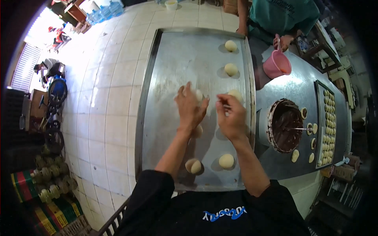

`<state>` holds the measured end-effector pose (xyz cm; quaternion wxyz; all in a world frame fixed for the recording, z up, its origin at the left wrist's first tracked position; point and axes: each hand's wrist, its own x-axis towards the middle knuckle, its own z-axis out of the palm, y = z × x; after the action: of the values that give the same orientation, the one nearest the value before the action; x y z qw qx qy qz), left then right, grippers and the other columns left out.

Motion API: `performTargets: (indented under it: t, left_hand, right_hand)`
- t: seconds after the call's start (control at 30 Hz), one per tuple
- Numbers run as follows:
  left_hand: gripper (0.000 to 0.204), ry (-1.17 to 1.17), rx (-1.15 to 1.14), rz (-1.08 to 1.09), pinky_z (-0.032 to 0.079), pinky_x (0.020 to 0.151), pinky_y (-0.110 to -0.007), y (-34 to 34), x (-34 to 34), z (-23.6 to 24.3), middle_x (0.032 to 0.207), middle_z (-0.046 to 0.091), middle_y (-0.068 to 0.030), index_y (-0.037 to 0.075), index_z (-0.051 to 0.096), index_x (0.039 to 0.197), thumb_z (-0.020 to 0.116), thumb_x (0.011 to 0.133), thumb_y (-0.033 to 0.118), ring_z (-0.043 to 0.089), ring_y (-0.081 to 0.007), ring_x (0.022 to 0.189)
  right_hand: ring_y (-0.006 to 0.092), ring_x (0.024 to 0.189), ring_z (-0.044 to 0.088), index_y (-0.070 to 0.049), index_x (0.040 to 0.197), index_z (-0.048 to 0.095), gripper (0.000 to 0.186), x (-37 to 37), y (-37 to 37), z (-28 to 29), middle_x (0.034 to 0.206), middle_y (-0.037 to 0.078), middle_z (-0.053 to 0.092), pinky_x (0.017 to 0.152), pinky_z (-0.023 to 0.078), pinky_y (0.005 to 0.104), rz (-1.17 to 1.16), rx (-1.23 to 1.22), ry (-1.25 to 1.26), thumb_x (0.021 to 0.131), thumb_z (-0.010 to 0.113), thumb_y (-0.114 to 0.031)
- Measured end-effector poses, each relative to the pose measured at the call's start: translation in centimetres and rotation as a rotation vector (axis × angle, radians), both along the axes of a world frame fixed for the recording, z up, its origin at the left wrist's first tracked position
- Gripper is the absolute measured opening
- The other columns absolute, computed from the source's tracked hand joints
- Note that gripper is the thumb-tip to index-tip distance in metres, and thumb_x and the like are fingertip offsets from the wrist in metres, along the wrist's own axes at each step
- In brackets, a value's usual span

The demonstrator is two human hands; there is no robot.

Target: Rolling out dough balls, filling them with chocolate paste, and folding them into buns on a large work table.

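Pale round dough balls sit in two rows on a large metal tray. My left hand is over the tray with its fingers spread, right beside a dough ball that it partly hides. Loosely bent, the fingers of my right hand stand apart from the thumb, with nothing seen between them. Just behind that hand is another dough ball. Nearer me lie a dough ball on the right and one on the left. My left forearm partly covers a further ball.
Right of the tray, a metal table holds a bowl of dark brown filling with a utensil in it, several filled dough pieces, and a tray of small dough balls. A co-worker at the far side holds a pink dipper.
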<state>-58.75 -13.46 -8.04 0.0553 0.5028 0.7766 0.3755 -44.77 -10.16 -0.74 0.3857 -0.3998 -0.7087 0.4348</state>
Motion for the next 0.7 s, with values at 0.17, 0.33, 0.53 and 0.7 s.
performTargets:
  t: [0.17,0.33,0.53,0.7]
  left_hand:
    - [0.065,-0.43,-0.035,-0.139,0.04,0.099,-0.041,-2.3,-2.8,-1.0,0.133,0.039,-0.0285,-0.003,0.027,0.141,0.051,0.081,-0.001,0.046,-0.0386,0.118]
    - [0.071,-0.582,-0.119,-0.306,0.049,0.086,-0.03,-1.5,-4.9,-1.7,0.128,0.049,-0.0179,0.004,0.026,0.145,0.051,0.08,-0.01,0.06,-0.0222,0.102]
    - [0.072,-0.518,-0.284,-0.453,0.054,0.072,-0.03,2.1,-5.6,-0.7,0.114,0.056,-0.0145,0.005,0.045,0.135,0.071,0.068,0.002,0.064,-0.022,0.09]
    - [0.076,-0.136,-0.384,-0.387,0.05,0.088,-0.037,3.0,-6.6,-1.5,0.121,0.053,-0.0158,0.003,0.05,0.131,0.079,0.062,0.012,0.058,-0.0277,0.105]
  right_hand:
    - [0.0368,0.111,0.053,0.0,0.123,0.05,0.053,-5.3,2.2,-8.3,0.124,0.023,0.051,0.089,0.048,0.041,0.059,0.072,-0.418,0.076,0.071,-0.01]
    - [0.0457,0.119,0.043,0.0,0.135,0.039,0.071,-5.1,2.5,-6.9,0.13,0.027,0.045,0.1,0.038,0.0476,0.138,0.035,-0.453,0.074,0.072,-0.014]
    - [0.0239,0.096,0.061,-0.003,0.13,0.05,0.055,10.1,-4.9,-0.9,0.115,0.018,0.058,0.086,0.049,0.0359,0.322,-0.273,-0.253,0.084,0.069,-0.026]
    - [0.0166,0.093,0.065,-0.002,0.118,0.06,0.035,28.7,-10.2,-0.1,0.102,0.009,0.068,0.083,0.052,0.0306,0.183,-0.76,-0.018,0.087,0.067,-0.016]
